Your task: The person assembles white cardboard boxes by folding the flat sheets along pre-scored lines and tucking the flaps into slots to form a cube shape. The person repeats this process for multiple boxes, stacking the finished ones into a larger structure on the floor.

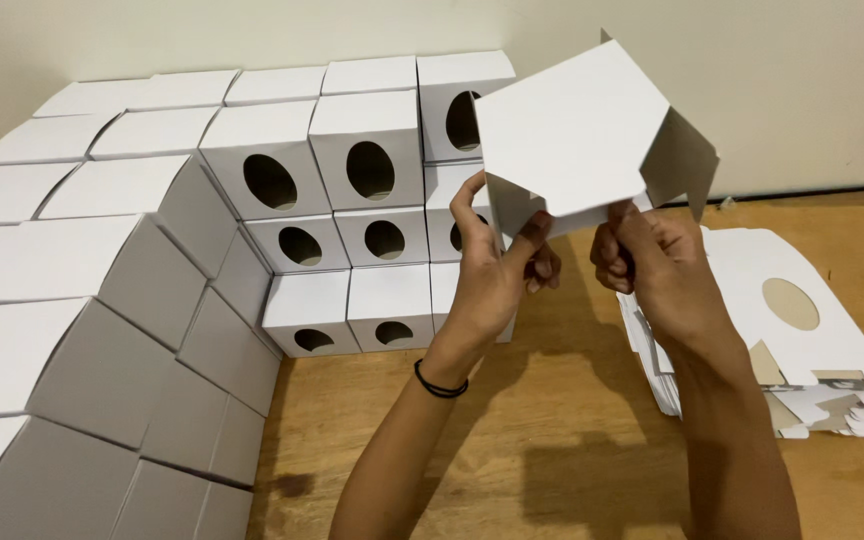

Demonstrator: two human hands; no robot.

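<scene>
Wooden floor (pixel 552 440) by a cream wall (pixel 812 90); left hand (pixel 497 275) and right hand (pixel 652 265) each grip the half-folded white box (pixel 577 135)

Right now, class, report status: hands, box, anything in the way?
Left hand and right hand both gripping half-folded white box. Flat blanks right, finished boxes left. Nothing blocking.

White half-folded box (pixel 577 135) raised centre; stacked white oval-window boxes (pixel 352 200) left; flat blanks pile (pixel 802 330) right.
</scene>
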